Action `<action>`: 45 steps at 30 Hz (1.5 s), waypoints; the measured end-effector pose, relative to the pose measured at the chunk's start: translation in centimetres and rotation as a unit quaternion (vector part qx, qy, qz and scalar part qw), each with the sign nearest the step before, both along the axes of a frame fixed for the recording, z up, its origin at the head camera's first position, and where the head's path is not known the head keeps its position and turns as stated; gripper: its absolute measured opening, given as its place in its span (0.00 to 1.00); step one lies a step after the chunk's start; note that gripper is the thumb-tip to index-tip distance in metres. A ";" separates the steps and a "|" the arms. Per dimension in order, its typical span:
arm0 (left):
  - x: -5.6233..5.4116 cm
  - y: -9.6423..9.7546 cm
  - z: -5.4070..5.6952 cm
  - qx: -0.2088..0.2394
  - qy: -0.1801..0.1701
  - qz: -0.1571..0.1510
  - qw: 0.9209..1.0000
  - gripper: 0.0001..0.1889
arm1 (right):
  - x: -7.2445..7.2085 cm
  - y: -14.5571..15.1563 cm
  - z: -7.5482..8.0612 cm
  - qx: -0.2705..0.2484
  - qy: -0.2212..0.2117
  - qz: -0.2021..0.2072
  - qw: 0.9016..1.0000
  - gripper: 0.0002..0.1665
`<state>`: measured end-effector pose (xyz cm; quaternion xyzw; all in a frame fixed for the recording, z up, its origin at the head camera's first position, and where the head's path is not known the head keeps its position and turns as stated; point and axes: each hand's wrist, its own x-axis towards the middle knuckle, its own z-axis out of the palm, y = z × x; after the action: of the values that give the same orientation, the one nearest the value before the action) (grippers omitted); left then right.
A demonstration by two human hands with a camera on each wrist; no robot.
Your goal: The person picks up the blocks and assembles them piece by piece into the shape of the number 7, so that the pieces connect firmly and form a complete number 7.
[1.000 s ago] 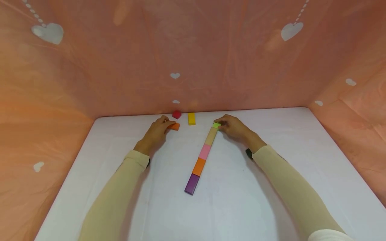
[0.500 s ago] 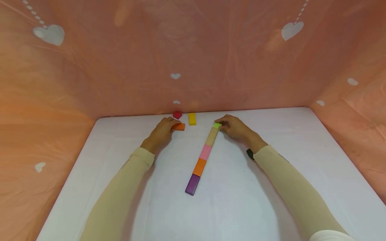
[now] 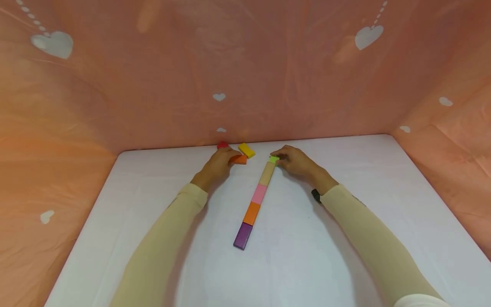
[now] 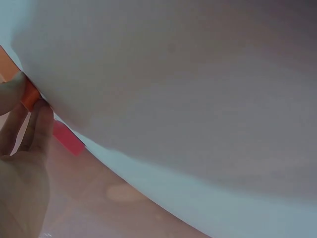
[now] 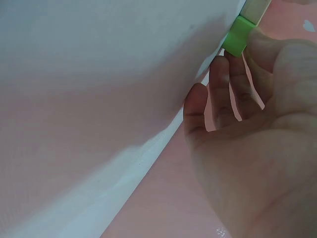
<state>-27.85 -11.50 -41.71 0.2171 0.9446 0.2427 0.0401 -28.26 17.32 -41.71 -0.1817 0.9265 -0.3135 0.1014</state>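
Observation:
Near the table's far edge my left hand [image 3: 219, 164] pinches an orange block [image 3: 240, 160], which also shows between thumb and fingers in the left wrist view [image 4: 30, 95]. Just behind it lies a yellow block [image 3: 246, 150], turned at a slant. A red block [image 3: 222, 145] is partly hidden behind the left hand. My right hand [image 3: 297, 161] pinches a light green block [image 3: 274, 159] at the far end of a row. In the right wrist view the green block [image 5: 237, 35] meets the tan block [image 5: 256, 10].
Toward the near side, the slanting row continues from the tan block [image 3: 267, 173] through a pink block [image 3: 259, 194] and a second orange block [image 3: 251, 213] to a purple block [image 3: 243, 236]. Orange-pink cloth [image 3: 245, 76] walls the white table [image 3: 326, 264] at back and sides.
My left hand has moved right with the orange block, up close to the yellow one. The yellow block has swung from straight to slanted. The right hand stays at the green block.

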 end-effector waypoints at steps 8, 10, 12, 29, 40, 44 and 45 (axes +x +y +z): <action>-0.4 1.3 -0.2 0.010 -0.009 0.015 1.000 0.20 | -0.1 -0.7 0.2 -0.019 -0.005 0.006 1.000 0.21; -0.5 1.6 -0.2 0.019 -0.010 0.019 1.000 0.20 | -0.2 -0.9 0.1 -0.016 -0.003 0.006 1.000 0.21; -0.5 1.8 -0.2 0.027 -0.009 0.021 0.999 0.20 | -0.2 -1.0 0.0 -0.014 -0.006 0.002 1.000 0.21; -0.2 4.0 0.1 0.043 -0.034 0.015 0.998 0.20 | 0.2 -1.5 0.0 -0.007 -0.008 -0.009 1.000 0.20; -0.2 4.5 -0.3 0.022 -0.022 0.012 0.999 0.17 | 0.4 -1.9 0.1 -0.006 -0.016 -0.013 1.000 0.20; -0.4 4.5 -0.4 0.011 -0.016 0.008 1.000 0.18 | 0.1 -1.9 -0.1 -0.002 -0.016 -0.014 1.000 0.20; -0.4 4.5 -0.4 0.009 -0.017 0.010 1.000 0.18 | 0.1 -1.8 -0.1 -0.001 -0.016 -0.014 1.000 0.20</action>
<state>-28.22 -6.96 -42.10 0.2042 0.9437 0.2551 0.0521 -28.16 15.48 -41.82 -0.1640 0.9270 -0.3185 0.1113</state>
